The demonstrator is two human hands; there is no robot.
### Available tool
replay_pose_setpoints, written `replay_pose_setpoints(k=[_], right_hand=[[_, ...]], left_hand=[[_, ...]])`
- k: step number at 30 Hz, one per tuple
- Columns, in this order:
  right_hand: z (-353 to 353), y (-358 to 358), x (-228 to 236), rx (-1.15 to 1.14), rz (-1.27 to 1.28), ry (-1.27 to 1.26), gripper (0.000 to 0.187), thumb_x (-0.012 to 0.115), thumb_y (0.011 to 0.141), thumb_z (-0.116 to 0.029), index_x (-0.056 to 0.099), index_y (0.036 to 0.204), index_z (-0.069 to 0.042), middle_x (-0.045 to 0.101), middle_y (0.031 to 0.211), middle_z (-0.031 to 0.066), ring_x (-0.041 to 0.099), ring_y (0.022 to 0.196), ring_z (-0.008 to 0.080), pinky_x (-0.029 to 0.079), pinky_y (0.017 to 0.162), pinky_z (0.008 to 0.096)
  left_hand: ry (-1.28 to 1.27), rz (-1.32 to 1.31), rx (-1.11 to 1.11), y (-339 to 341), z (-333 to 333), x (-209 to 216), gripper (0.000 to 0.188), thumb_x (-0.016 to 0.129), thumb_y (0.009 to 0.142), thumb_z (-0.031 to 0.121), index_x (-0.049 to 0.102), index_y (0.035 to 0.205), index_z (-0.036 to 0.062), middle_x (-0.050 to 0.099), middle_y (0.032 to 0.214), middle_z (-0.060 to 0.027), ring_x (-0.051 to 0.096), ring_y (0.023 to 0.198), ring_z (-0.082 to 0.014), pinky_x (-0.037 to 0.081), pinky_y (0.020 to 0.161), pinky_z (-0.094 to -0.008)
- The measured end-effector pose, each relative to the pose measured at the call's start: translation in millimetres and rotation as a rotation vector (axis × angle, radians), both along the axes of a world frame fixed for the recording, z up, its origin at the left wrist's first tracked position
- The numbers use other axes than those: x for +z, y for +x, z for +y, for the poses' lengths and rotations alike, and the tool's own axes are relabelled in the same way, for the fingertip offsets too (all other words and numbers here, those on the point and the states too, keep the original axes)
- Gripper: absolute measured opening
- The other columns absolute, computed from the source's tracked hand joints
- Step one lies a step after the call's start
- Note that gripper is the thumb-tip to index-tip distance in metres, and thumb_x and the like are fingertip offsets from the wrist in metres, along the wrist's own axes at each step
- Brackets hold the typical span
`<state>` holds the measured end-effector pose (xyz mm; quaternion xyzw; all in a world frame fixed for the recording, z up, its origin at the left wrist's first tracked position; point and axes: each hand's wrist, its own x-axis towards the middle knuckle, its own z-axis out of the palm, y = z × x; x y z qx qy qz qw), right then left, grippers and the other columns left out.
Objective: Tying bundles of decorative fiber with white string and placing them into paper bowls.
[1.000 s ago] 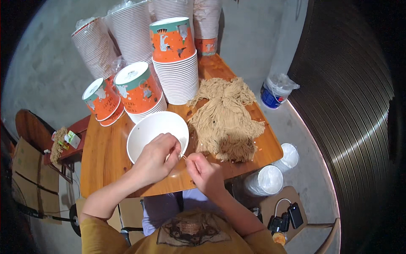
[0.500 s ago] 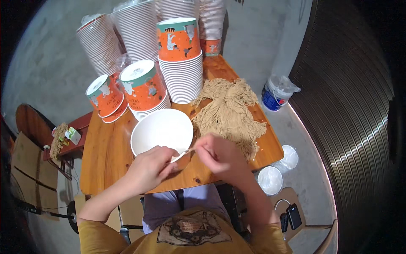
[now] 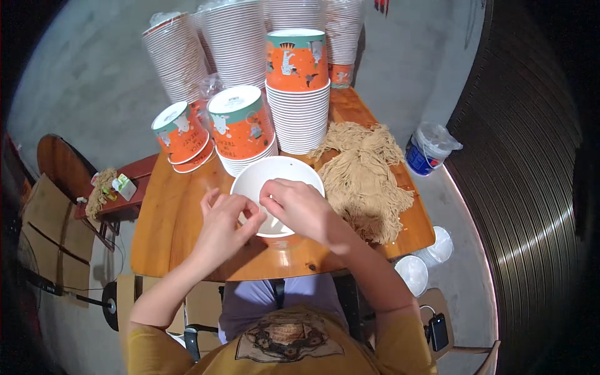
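A white-lined paper bucket [image 3: 278,169] stands at the near middle of the wooden table [image 3: 181,250], mouth tilted up toward me. My left hand [image 3: 225,225] is over its near left rim, thumb and forefinger brought together, the other fingers raised. Inside its mouth is my right hand [image 3: 299,209], the fingers pinched together. Whatever is between the fingertips of either hand is too small to make out. Right of the bucket lies a heap of tan cord [image 3: 365,181], its strands spread toward the right edge.
Behind the bucket stand upside-down stacks of orange and green paper buckets [image 3: 240,128], a taller stack [image 3: 297,69] and plastic-wrapped stacks [image 3: 234,47]. A blue pail [image 3: 425,150] and white tubs [image 3: 412,275] are on the floor at right. A phone [image 3: 439,331] rests on a chair.
My right hand has moved from beside the bucket's rim, where it held a thin strand, to over its mouth. The bucket now faces up more squarely. The whole view has shifted slightly.
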<state>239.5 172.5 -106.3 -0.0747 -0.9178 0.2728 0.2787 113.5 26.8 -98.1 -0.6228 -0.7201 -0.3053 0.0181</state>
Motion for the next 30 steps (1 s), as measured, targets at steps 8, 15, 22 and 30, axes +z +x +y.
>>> replay_pose_setpoints(k=[8, 15, 22, 30], right_hand=[[7.0, -4.5, 0.1, -0.328, -0.044, 0.120, 0.013, 0.055, 0.089, -0.014, 0.057, 0.084, -0.002, 0.064, 0.080, 0.0175, 0.063, 0.075, 0.0355, 0.050, 0.065, 0.0450], [12.7, -8.2, -2.5, -0.338, -0.118, 0.172, 0.013, 0.051, 0.089, -0.011, 0.058, 0.086, 0.000, 0.065, 0.074, 0.0202, 0.066, 0.069, 0.0370, 0.053, 0.061, 0.0462], [13.9, -6.5, -0.9, -0.347, -0.204, 0.146, 0.014, 0.052, 0.088, -0.010, 0.061, 0.090, 0.000, 0.066, 0.078, 0.0219, 0.068, 0.075, 0.0352, 0.054, 0.064, 0.0434], [58.4, 26.8, 15.6, 0.237, 0.325, -1.417, 0.016, 0.058, 0.093, -0.018, 0.060, 0.102, -0.005, 0.038, 0.066, -0.0055, 0.030, 0.050, 0.0000, 0.021, 0.039, 0.0169]], left_hand=[[-0.112, -0.105, -0.002, -10.8, 10.6, -4.0, 0.012, 0.062, 0.082, 0.016, 0.055, 0.078, 0.0078, 0.055, 0.078, -0.0020, 0.053, 0.084, -0.0163, 0.024, 0.103, -0.0398], [0.030, 0.307, -0.243, -5.1, -0.5, 18.7, 0.015, 0.061, 0.076, 0.009, 0.053, 0.089, 0.0065, 0.053, 0.086, -0.0095, 0.053, 0.089, -0.0258, 0.031, 0.096, -0.0422], [-0.064, 0.590, -0.438, -12.4, -5.0, 20.5, 0.022, 0.060, 0.074, 0.012, 0.055, 0.094, 0.0079, 0.054, 0.086, -0.0066, 0.056, 0.093, -0.0241, 0.042, 0.097, -0.0434], [-0.064, 0.837, -0.369, -83.4, 2.3, 17.7, 0.013, 0.057, 0.080, 0.009, 0.053, 0.092, 0.0093, 0.060, 0.123, -0.0065, 0.048, 0.127, -0.0263, 0.030, 0.112, -0.0494]])
